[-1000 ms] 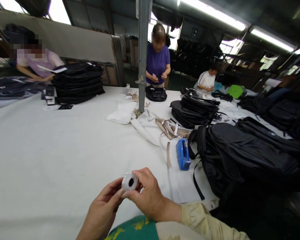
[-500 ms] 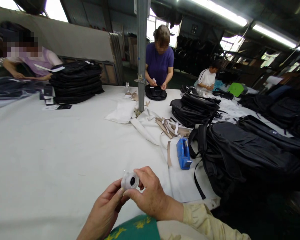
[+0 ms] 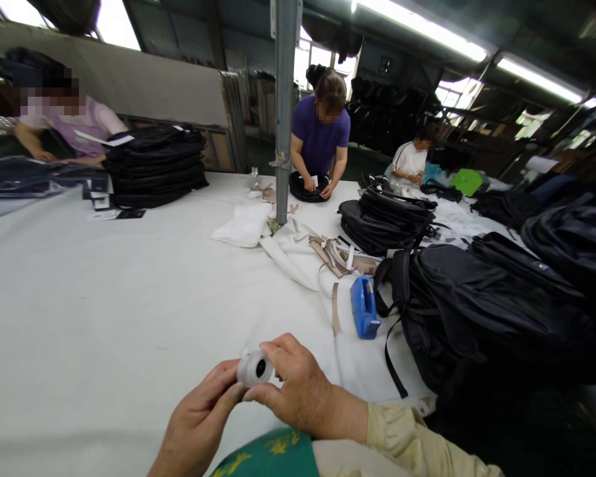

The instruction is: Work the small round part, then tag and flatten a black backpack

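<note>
tape roll (image 3: 255, 369) pinched between both hands over table (image 3: 104, 298) | left hand (image 3: 198, 421) fingers clamped on rim | right hand (image 3: 298, 391) clamped on far side | likely light, stiff, smooth; grip rim | dispenser (image 3: 364, 307) near

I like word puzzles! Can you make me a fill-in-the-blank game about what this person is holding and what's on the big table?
1. Both hands hold a small roll of tape, coloured ____.
2. The tape dispenser on the table is coloured ____.
3. The backpack right of the dispenser is coloured ____.
4. The left hand and right hand hold the roll ____ the table.

Missing words: white; blue; black; above
</note>
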A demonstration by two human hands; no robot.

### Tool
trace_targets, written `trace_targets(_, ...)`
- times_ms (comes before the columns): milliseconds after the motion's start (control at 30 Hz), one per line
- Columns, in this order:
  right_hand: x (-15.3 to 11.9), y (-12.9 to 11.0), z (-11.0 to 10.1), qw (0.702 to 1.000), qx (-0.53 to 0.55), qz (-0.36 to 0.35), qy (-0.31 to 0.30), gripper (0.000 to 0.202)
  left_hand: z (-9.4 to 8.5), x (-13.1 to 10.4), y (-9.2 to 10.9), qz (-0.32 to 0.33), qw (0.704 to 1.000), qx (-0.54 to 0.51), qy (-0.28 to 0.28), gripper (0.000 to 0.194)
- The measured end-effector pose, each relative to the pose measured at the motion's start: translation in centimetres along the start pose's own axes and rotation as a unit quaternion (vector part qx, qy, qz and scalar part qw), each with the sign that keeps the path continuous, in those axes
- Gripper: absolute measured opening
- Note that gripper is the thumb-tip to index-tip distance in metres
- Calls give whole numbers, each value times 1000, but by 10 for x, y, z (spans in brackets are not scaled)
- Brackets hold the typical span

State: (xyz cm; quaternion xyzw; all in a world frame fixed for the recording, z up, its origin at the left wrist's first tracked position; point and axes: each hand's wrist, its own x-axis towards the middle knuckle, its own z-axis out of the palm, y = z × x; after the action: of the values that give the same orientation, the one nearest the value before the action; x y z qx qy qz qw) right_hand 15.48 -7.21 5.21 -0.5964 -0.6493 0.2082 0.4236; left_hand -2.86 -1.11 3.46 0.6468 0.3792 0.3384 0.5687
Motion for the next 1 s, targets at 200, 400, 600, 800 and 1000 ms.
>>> trace_targets(200,-3,0,6,999,-53,11,-2,29,11,-3,-8,-149,972,-183,6,33)
trace_targets(400,-6,0,3,999,-15,13,-26,50,17,-1,-4,-190,972,-125,63,43)
trace_targets(600,-11,17,14,950,254,182,-33,51,18,-1,-7,-177,972,-133,72,45)
trace_targets(800,-10,22,30,914,326,239,-6,47,18,-1,-17,-179,966,-176,67,45)
trace_targets(1000,-6,16,33,902,361,234,25,31,18,-1,-16,-149,970,-181,63,48)
